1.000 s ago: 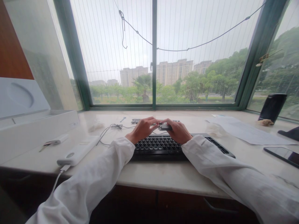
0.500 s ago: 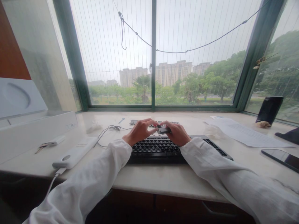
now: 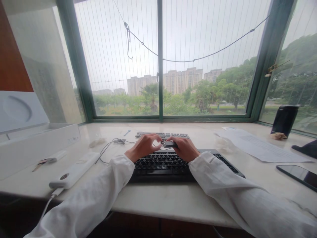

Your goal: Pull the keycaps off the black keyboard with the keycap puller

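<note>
My left hand [image 3: 144, 146] is curled above the black keyboard [image 3: 158, 165], thumb and forefinger closing at the left end of a small dark rectangular piece [image 3: 169, 144]. Whatever lies between those fingertips is too small to make out. From the other side, my right hand [image 3: 186, 147] pinches this piece between thumb and fingers. The keyboard lies flat under both hands, its near rows and right end showing. Behind the hands, a row of grey keycaps [image 3: 182, 136] is laid out, partly hidden by my fingers.
A white power strip [image 3: 74, 170] and a coiled thin cable [image 3: 119, 141] are on the left, beside a white box [image 3: 61, 140]. A small blue tool [image 3: 127, 133] lies farther back. Paper sheets [image 3: 252, 142], a phone [image 3: 298, 175] and a dark upright object [image 3: 284, 122] stand or lie at right.
Both hands have shifted slightly left with the dark piece, and the left fingertips have changed position at its left end. The whole view has tilted, so the scene sits lower.
</note>
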`<state>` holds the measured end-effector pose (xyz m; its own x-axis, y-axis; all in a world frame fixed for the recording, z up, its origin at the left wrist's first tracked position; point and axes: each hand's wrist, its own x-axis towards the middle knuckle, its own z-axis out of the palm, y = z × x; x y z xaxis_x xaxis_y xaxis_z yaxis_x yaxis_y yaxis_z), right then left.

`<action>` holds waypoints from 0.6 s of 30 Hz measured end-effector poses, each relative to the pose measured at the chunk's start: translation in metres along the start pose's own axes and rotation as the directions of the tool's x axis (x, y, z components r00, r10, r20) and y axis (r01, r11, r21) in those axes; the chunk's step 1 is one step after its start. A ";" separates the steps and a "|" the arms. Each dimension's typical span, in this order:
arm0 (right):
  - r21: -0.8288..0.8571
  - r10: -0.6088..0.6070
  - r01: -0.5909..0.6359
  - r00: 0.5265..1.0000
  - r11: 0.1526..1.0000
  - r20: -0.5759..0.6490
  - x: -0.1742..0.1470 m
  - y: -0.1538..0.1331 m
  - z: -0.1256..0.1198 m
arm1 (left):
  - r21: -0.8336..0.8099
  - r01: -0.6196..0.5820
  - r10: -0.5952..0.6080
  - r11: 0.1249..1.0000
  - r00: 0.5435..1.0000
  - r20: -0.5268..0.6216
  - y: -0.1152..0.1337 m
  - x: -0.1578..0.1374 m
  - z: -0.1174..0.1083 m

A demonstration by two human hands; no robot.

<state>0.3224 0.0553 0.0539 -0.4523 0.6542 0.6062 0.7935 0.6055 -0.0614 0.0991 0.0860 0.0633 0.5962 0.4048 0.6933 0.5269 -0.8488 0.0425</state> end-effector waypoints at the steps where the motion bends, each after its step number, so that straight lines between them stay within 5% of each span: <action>1: -0.018 0.024 -0.024 1.000 1.000 0.002 0.000 0.002 -0.001 | 0.019 0.025 -0.024 1.000 1.000 -0.016 -0.004 0.000 0.001; 8: -0.089 0.113 -0.108 0.992 0.990 0.048 0.000 0.008 -0.004 | 0.079 0.090 -0.084 0.993 0.994 -0.077 -0.011 0.000 -0.002; 18: -0.039 0.008 -0.008 1.000 0.999 -0.013 -0.002 0.000 -0.002 | 0.063 0.014 -0.010 0.998 0.998 -0.059 0.011 0.003 -0.007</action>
<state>0.3238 0.0529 0.0538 -0.4409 0.6532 0.6156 0.8126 0.5818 -0.0353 0.1022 0.0749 0.0707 0.5540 0.3930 0.7339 0.5724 -0.8199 0.0070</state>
